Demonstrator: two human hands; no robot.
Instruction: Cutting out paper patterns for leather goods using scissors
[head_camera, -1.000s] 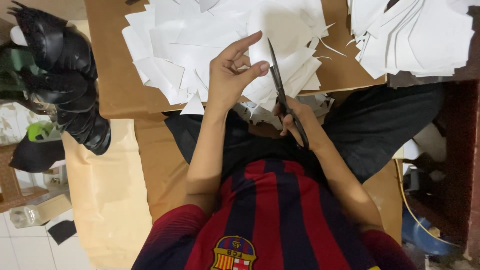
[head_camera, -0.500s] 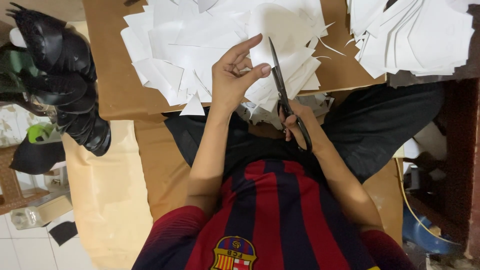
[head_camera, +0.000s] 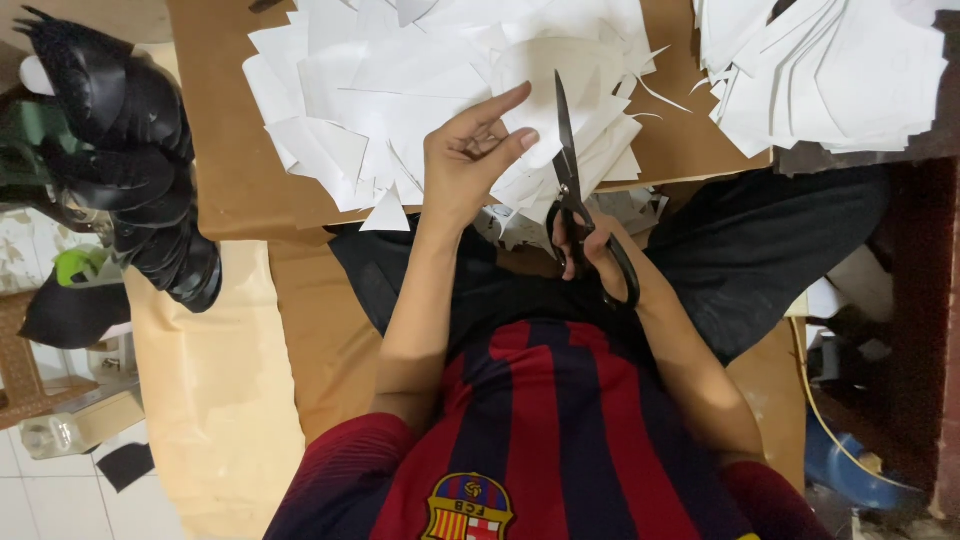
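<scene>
Pinching a white paper piece at frame center, left hand sits just left of the upright scissors, right hand gripping the handles, blades shut.

We observe our left hand pinching a rounded white paper piece over a heap of white paper offcuts on a brown board. Our right hand grips black scissors, blades pointing away beside the piece. A second stack of white sheets lies to the right.
</scene>
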